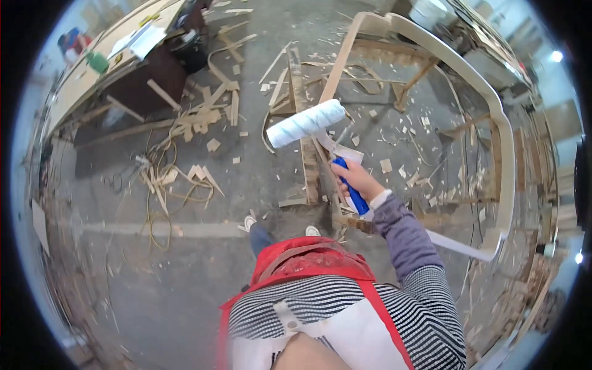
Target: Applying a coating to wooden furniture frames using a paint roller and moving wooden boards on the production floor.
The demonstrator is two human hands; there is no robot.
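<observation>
My right hand (360,180) is closed round the blue handle of a paint roller (306,123). The roller's white sleeve points up and to the left, over the near left side of a large shaped frame (507,145). This pale, curved frame rests on wooden supports to the right, its band bending in and out at the corners. Behind the roller, part of the frame's left side is hidden. My left hand does not show anywhere.
A wooden trestle beam (310,172) stands just ahead of me. Wood scraps (198,123) and a yellow cord (150,228) litter the floor on the left. A workbench (117,68) with papers is at far left; a white bucket (428,13) sits at far right.
</observation>
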